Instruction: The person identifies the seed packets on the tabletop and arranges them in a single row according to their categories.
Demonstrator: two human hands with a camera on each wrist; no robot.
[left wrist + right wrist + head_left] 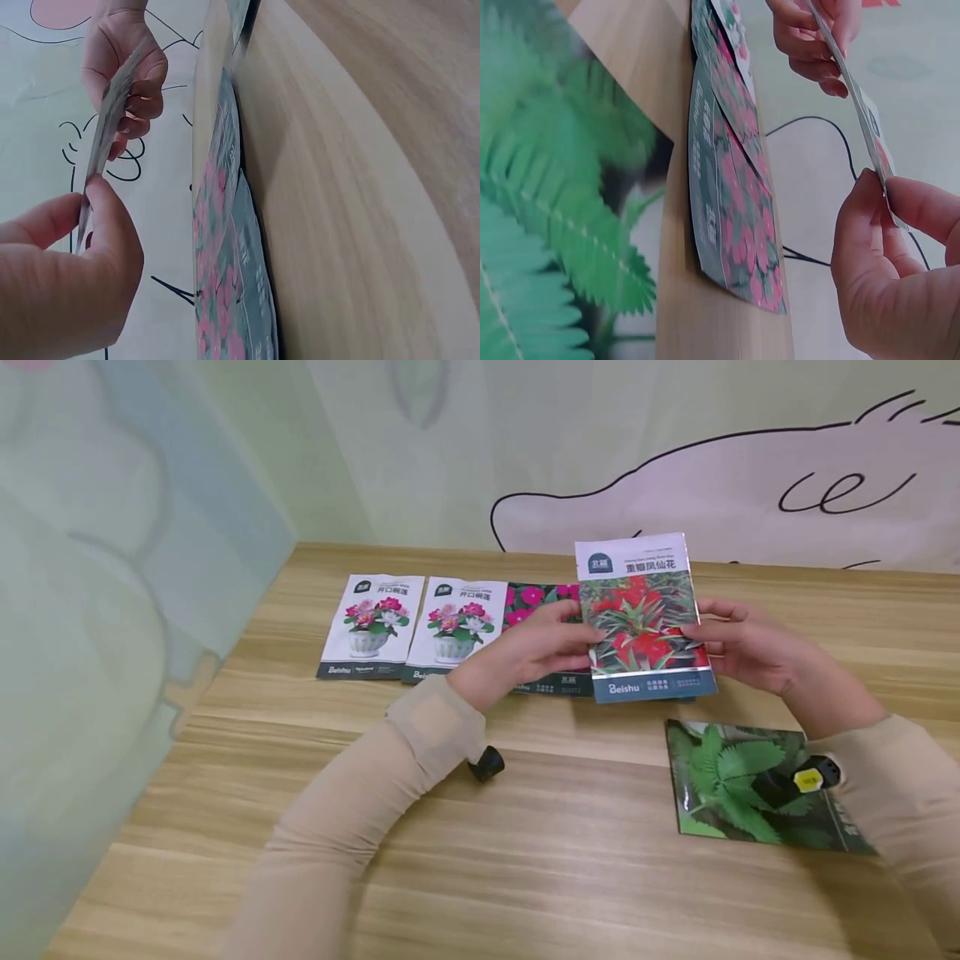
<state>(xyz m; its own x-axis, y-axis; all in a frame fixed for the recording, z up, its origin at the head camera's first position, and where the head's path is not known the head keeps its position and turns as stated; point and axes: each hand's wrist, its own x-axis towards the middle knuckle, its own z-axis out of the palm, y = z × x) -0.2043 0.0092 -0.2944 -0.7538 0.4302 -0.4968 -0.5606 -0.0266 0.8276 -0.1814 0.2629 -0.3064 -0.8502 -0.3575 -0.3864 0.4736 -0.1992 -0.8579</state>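
Note:
Both hands hold up one seed packet [641, 627] printed with red flowers and a blue-grey bottom band. The left hand [536, 647] pinches its left edge between thumb and fingers; the right hand [757, 647] pinches the right edge. In the left wrist view the packet [109, 127] appears edge-on, raised off the table. Behind and below it, packets with pink flowers [551, 685] lie partly hidden by the left hand and the held packet. Below the right wrist lies a packet with a green serrated-leaf plant [738, 785], partly covered by the forearm.
Two matching white packets with potted flowers [367, 631] lie side by side at the left of the row on the wooden table [525, 860]. A wall [420, 485] with line drawings rises behind the table's back edge. Each wrist wears a small black camera [487, 764].

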